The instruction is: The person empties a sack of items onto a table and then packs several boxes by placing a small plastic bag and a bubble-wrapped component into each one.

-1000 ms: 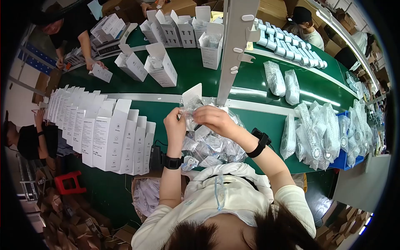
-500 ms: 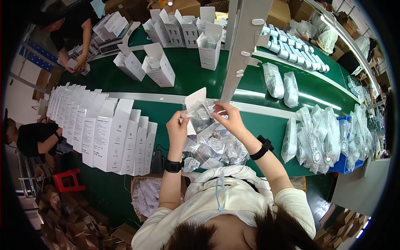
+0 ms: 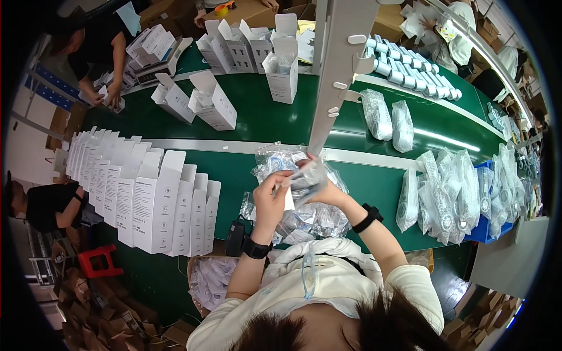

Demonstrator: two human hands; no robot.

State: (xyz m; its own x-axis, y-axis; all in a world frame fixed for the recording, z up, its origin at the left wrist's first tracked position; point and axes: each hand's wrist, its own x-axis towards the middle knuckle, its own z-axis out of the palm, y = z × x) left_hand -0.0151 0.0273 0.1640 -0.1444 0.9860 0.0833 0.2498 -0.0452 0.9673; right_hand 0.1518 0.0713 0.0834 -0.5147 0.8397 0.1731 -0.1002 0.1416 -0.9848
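Observation:
My left hand (image 3: 272,196) is closed on the left side of a small open white box (image 3: 288,199), its fingers pinching the edge. My right hand (image 3: 328,192) wraps round the far right side of the same box, with its fingertips partly hidden. A greyish clear plastic surface (image 3: 309,180) at the box shows smeared by motion, so its contents cannot be made out. Both hands are above a heap of small clear plastic bags (image 3: 316,222) on the green table (image 3: 234,161). A black device (image 3: 236,237) sits beside my left wrist.
A row of open white boxes (image 3: 153,205) stands on the left. More open boxes (image 3: 213,108) stand across the metal rail, beside an upright post (image 3: 336,88). Bubble-wrapped items (image 3: 451,193) lie right, near a blue bin (image 3: 485,231). A co-worker's hands (image 3: 108,96) work far left.
The box has come nearer to me and tilted, its raised flap no longer standing up. My right hand has moved lower round it. The view has shifted slightly.

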